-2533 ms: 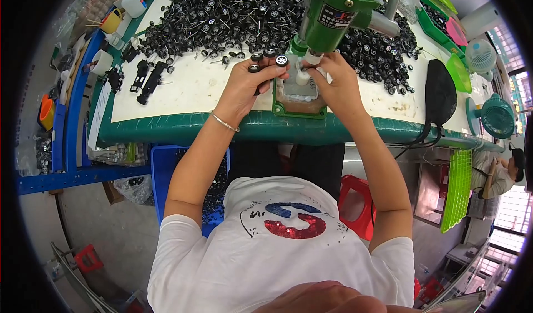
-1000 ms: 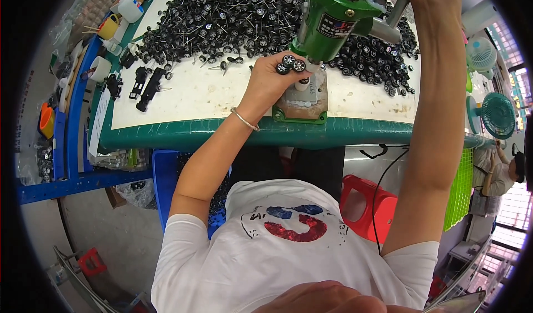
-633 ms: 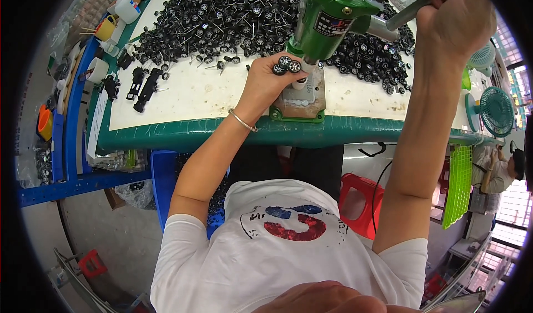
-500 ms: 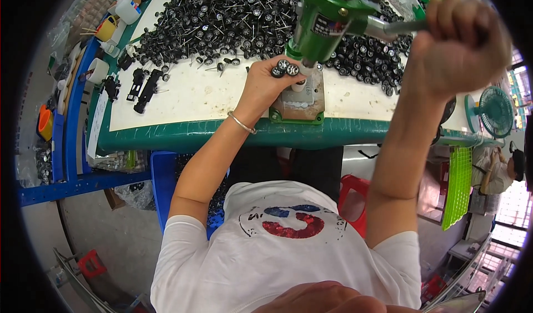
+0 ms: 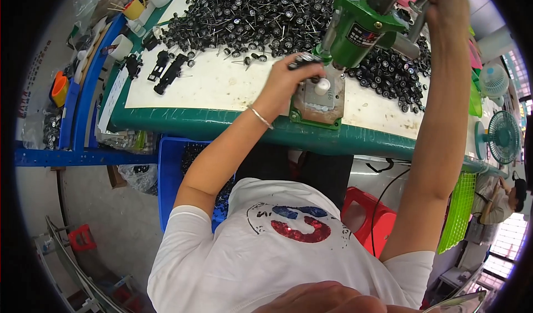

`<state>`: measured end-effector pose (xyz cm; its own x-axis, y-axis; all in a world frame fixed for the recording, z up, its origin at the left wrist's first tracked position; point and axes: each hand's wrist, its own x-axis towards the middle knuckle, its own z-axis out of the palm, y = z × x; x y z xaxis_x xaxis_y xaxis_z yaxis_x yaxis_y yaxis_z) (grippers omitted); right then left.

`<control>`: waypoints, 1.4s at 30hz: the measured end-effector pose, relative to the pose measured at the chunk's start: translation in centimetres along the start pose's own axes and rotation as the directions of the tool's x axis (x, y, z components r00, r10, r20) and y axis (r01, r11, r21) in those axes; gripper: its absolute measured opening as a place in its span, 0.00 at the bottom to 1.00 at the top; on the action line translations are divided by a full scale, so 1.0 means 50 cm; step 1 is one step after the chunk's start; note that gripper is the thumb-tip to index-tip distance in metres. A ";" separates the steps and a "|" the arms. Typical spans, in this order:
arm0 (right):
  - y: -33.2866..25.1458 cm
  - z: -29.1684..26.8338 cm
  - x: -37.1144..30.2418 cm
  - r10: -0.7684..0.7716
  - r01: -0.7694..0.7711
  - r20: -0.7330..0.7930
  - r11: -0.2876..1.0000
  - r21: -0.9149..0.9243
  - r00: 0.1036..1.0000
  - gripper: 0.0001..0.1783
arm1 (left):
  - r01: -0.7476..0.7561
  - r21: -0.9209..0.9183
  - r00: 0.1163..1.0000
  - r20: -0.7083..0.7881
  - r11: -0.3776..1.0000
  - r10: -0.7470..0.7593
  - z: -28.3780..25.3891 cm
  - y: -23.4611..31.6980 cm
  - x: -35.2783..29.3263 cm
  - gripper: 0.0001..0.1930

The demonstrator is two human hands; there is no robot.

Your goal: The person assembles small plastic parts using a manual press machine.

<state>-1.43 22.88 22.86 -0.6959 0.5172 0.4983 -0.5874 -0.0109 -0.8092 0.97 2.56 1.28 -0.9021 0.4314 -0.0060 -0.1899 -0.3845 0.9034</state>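
My left hand (image 5: 290,80), upper middle, fingers closed on blurred black wheels (image 5: 305,61) just beside the white post (image 5: 322,86). Wheels probably light, stiff, smooth; best pinched by their edges. Right hand (image 5: 447,8), upper right, at the lever (image 5: 417,28); grip: can't tell. Green press (image 5: 363,19) crowds in; wheel heap (image 5: 250,16) blocks the counter (image 5: 222,85) behind.

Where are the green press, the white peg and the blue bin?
Green press (image 5: 350,53), head view: its body.
White peg (image 5: 322,85), head view: its top.
Blue bin (image 5: 171,186), head view: its left wall.
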 end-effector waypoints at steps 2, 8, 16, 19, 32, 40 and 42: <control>0.028 -0.013 0.012 0.073 -0.073 0.015 0.997 0.031 0.997 0.12 | 0.033 -0.164 0.997 -0.065 0.986 -0.044 -0.041 0.017 -0.006 0.10; 0.036 -0.075 -0.062 -0.090 0.083 -0.045 0.986 -0.141 0.995 0.15 | 0.163 0.464 0.986 -0.034 0.871 -0.166 -0.260 0.170 -0.126 0.13; 0.168 -0.284 -0.143 0.191 -0.122 0.073 0.831 -0.543 0.979 0.15 | 0.278 0.950 0.961 -0.275 -0.144 0.037 -0.359 0.311 -0.327 0.22; 0.232 -0.284 -0.198 0.369 -0.062 0.215 0.611 -0.789 0.904 0.12 | 0.001 0.991 0.987 -0.023 0.136 0.161 -0.284 0.251 -0.251 0.10; 0.303 -0.234 -0.299 0.330 0.305 0.542 0.556 -0.773 0.773 0.15 | -0.488 0.872 0.831 0.476 -0.032 0.287 -0.139 -0.014 0.008 0.12; 0.296 -0.244 -0.276 0.424 0.213 0.548 0.616 -0.758 0.721 0.13 | -0.485 0.872 0.849 0.449 0.073 0.277 -0.115 -0.020 -0.005 0.08; 0.296 -0.243 -0.274 0.435 0.195 0.534 0.614 -0.765 0.725 0.13 | -0.416 0.882 0.894 0.353 0.222 0.275 -0.117 -0.021 -0.007 0.07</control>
<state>4.42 26.03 0.30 -0.9807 -0.0870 0.1751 -0.1803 0.7489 -0.6377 -0.79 -1.96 -2.19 -0.7221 0.5683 0.3945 0.6752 0.4548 0.5807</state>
